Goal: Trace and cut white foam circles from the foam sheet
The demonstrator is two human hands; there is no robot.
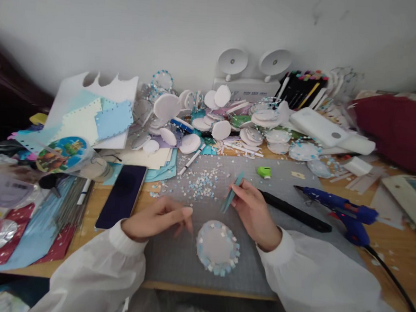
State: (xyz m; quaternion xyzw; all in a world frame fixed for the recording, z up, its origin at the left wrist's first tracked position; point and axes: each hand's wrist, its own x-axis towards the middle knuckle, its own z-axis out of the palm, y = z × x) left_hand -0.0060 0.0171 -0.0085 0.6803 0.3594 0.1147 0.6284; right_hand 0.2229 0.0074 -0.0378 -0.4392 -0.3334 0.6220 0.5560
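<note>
While my right hand is pinching teal tweezers, the round disc, rimmed with tiny blue-white flowers, is lying flat on the grey mat; my left hand is hovering beside it, fingertips narrowed, possibly empty.

I see a dark phone lying flat on the wooden table, just left of the grey mat. A blue glue gun lies on the right, and a long black stick lies near it. A small green thing sits near the top of the mat. Behind is a big heap of white round discs, with a white pen in front. Colored pens stand by the wall beside a white lamp with two round heads. Blue paper sheets lean at the left. A red cushion is far right.
</note>
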